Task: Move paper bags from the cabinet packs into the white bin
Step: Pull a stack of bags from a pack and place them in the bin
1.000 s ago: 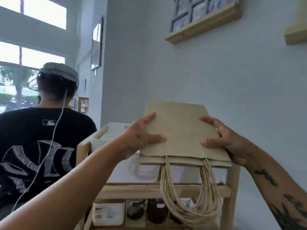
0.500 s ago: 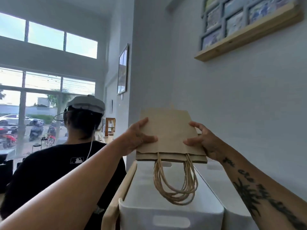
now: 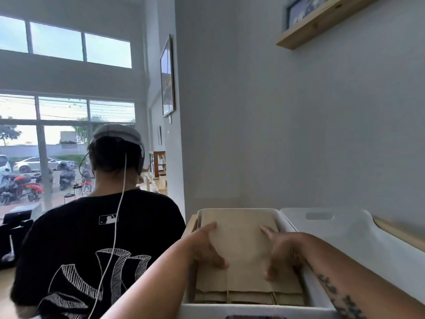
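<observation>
A flat stack of brown paper bags (image 3: 243, 254) lies inside the white bin (image 3: 289, 222) in front of me, filling most of it. My left hand (image 3: 207, 247) holds the stack's left edge, thumb on top and fingers curled round the side. My right hand (image 3: 280, 252) holds the right edge the same way, thumb across the top bag. The bags' open ends face me at the bin's near wall, and their twine handles are mostly hidden below.
A second white bin (image 3: 345, 236) with a cut-out handle stands to the right, against the wall. A person in a black T-shirt (image 3: 92, 245) stands close on the left with their back to me. A wooden shelf (image 3: 322, 21) hangs high on the wall.
Both hands have lowered the stack of bags from the air above the bin down into it. The handles that hung free are now tucked out of sight.
</observation>
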Demonstrator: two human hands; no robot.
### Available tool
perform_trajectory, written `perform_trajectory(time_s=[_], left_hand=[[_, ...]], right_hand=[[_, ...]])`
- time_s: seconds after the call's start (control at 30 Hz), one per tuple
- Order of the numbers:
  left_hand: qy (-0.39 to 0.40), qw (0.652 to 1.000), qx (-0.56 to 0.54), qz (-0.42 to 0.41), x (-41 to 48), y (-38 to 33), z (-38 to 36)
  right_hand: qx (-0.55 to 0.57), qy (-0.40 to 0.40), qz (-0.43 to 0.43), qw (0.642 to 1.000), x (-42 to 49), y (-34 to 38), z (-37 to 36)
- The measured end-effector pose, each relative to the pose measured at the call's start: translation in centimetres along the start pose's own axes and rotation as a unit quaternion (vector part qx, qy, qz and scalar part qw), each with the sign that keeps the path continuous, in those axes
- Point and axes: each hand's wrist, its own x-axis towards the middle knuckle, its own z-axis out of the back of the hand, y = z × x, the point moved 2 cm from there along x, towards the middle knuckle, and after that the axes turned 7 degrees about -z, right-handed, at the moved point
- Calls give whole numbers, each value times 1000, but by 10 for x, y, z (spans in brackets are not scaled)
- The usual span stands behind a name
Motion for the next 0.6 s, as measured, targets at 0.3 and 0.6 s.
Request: perform_trajectory(time_s=[0.3,0.6], left_hand=[[65,992,105,34,9,0,-7],[108,985,73,110,15,10,-25]], right_hand=[[-20,4,-28,999,31,-11,-11],[-96,38,-54,993,33,-7,-19]])
